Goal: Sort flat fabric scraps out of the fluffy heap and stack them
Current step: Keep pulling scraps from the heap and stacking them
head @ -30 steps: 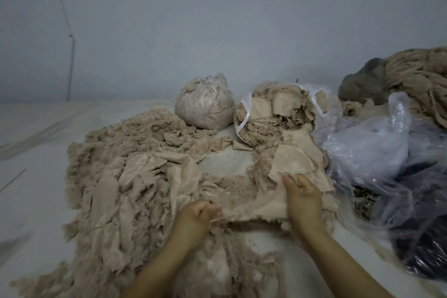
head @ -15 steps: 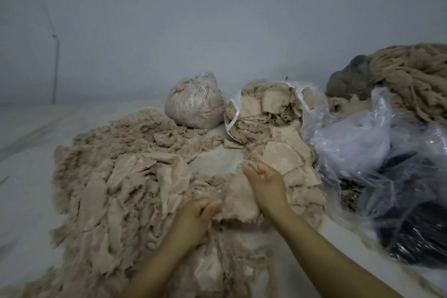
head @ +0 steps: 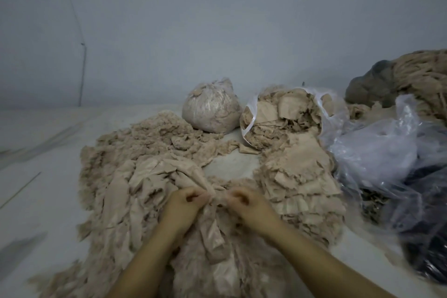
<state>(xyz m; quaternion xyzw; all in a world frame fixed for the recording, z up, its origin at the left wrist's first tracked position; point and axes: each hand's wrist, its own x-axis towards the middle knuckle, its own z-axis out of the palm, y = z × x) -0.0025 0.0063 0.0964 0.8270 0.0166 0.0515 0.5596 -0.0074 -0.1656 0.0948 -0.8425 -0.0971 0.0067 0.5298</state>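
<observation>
Fabric scrap [head: 216,197] sits mid-near, bunched between both hands above the fluffy heap [head: 145,143]. Left hand [head: 183,205] and right hand [head: 246,203] each pinch it, fingers curled. Step: pulling one free. Next, likely: flatten, lay on stack [head: 302,176] right.

Pale floor [head: 36,201], bearing all items. On it: a fluffy heap [head: 145,138] of beige fibre at centre-left, overlain by flat fabric scraps [head: 150,176]; a stack of flat scraps [head: 302,176] to the right; 1 tied clear bag [head: 210,109] of fibre by the wall; 1 open bag [head: 283,116] of scraps beside it; crumpled clear plastic [head: 377,152] at right. A bare patch [head: 229,167] lies between heap and stack.
</observation>
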